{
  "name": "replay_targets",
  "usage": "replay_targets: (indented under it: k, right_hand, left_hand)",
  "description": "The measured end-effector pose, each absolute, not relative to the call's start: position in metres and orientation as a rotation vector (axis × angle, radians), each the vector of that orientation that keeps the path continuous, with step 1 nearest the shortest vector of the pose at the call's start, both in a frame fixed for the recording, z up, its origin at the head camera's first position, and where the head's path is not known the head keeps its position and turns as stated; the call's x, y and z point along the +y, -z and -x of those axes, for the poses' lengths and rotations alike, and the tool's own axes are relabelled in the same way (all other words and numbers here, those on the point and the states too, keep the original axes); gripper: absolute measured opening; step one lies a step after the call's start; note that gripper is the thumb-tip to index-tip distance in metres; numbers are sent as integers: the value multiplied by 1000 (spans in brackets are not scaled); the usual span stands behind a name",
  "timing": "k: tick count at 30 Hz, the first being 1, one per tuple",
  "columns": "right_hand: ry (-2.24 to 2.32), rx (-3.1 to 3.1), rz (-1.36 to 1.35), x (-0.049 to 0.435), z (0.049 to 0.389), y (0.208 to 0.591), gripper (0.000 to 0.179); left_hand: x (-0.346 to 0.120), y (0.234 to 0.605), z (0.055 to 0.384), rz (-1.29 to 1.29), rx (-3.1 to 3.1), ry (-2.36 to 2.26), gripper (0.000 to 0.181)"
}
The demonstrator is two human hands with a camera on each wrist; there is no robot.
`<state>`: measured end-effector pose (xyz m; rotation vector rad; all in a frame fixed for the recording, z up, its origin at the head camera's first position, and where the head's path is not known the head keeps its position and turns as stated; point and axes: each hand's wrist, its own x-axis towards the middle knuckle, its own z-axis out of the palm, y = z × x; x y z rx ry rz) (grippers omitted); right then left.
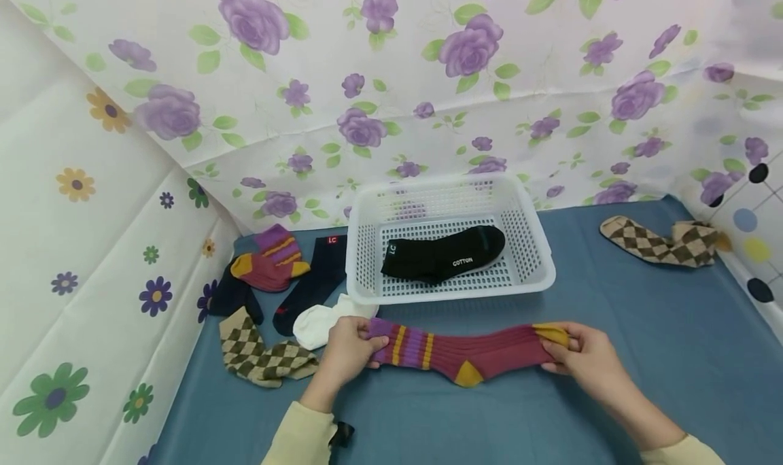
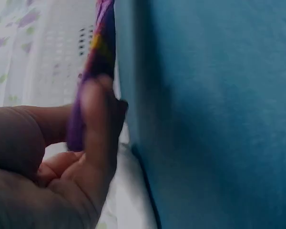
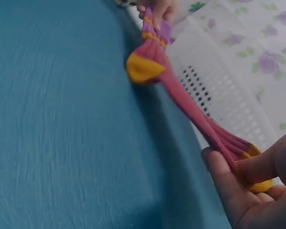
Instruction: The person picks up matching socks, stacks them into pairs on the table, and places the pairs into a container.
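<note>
Presently, left hand [image 1: 350, 353] pinches the purple cuff of a striped sock [image 1: 446, 351], right hand [image 1: 584, 357] grips its yellow toe; sock stretched lengthwise between them, above the table [image 1: 489, 424] and in front of the white basket [image 1: 453, 295]. Basket holds black sock [image 1: 437, 253], single or paired unclear. Left of basket: white sock [image 1: 324, 323], navy sock [image 1: 313, 280], checkered sock [image 1: 263, 358], second striped sock [image 1: 274, 266]. Another checkered sock [image 1: 663, 247] far right.

Worktop [image 1: 477, 424]: plain blue.
Basket [image 1: 453, 294]: white, standing toward the back.
Left: striped sock [image 1: 273, 266], dark sock [image 1: 232, 296], navy sock [image 1: 315, 274], white sock [image 1: 333, 321], checked sock [image 1: 252, 355], all close together.
Right: second checked sock [image 1: 660, 250], well apart from basket, near back corner.
</note>
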<state>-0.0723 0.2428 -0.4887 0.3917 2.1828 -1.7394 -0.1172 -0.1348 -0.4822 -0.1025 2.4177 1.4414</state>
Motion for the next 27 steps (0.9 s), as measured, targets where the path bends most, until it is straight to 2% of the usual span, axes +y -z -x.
replay_targets:
  k: [5, 11, 17, 22, 27]
  right_hand:
    - [1581, 2379, -342, 240, 78, 496, 37]
    - [1462, 2498, -318, 242, 85, 497, 45]
    - [1044, 2882, -218, 238, 82, 496, 32]
    - [828, 3182, 14, 229, 77, 497, 32]
    - [623, 3118, 314, 224, 76, 504, 30]
  left_hand:
    - [-126, 485, 116, 50, 2724, -1178, 18]
    - [-124, 483, 117, 79, 2841, -1068, 16]
    - [-117, 482, 106, -6, 3116, -741, 22]
    - [-103, 479, 98, -193, 3291, -492, 27]
    - [-92, 488, 99, -281, 3168, -467, 35]
